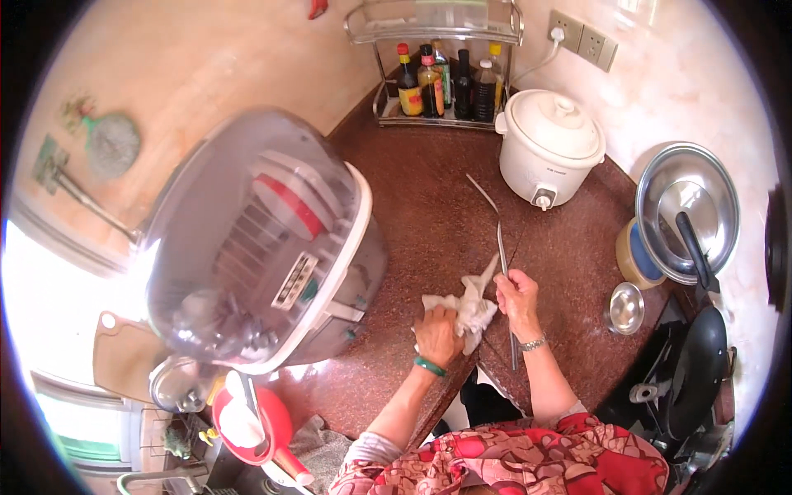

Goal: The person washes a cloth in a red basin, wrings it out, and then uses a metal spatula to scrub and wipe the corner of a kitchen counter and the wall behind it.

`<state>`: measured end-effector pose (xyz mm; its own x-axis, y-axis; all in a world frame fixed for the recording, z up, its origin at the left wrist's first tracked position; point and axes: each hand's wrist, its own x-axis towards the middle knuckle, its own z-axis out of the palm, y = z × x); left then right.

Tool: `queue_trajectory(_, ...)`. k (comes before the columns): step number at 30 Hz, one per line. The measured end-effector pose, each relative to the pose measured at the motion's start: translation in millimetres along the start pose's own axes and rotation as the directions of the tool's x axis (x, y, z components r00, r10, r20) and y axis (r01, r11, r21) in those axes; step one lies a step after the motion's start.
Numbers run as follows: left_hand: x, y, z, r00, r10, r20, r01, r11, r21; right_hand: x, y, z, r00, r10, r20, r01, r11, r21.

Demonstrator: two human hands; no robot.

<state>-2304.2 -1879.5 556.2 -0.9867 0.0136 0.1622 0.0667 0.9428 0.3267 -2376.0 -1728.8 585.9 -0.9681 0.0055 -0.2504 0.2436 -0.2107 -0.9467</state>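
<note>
My left hand (438,337) presses on a crumpled, whitish cloth (473,307) lying on the reddish-brown stone countertop (427,216). Just to its right, my right hand (520,303) grips a long, thin metal rod (502,241) with a bend in its upper part. The rod reaches up towards the slow cooker, and its lower end sticks out below my fist. One corner of the cloth points up beside the rod. A green bangle is on my left wrist, a metal band on my right.
A lidded dish box (365,229) stands at left, a white slow cooker (547,151) at upper right, and a rack of sauce bottles (442,120) at the back. Steel bowls (625,309) and a black wok (699,371) are at right; a red colander (278,411) is at lower left.
</note>
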Motion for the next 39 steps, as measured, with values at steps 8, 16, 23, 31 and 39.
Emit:
queue_trajectory(8, -138, 1, -17, 0.956, -0.292, 0.002, 0.286, 0.935, -0.209, -117, -20, 30, 0.963, -0.224, 0.153, 0.204, 0.970, 0.135)
queue_trajectory(16, -232, -21, -75, 0.864, -0.190, 0.467, 0.317, -0.515, -0.797, -214, -55, 100, 0.694, -0.411, 0.591, 0.309, 0.912, 0.271)
queue_trajectory(23, -343, -26, -72, 0.941, -0.259, 0.218, 0.081, -0.451, -0.889, -275, -44, 163, 0.251, -0.146, 0.957, 0.245, 0.966, 0.084)
queue_trajectory(31, -515, 31, -123, 0.645, -0.750, 0.148, 0.066, -0.138, -0.988, -396, 23, 193, -0.093, 0.190, 0.977, 0.010, 0.982, -0.190)
queue_trajectory(39, -661, 63, -123, 0.033, -0.999, 0.020, -0.814, -0.038, -0.579, -488, 147, 246, -0.216, 0.660, 0.720, -0.230, 0.682, -0.694)
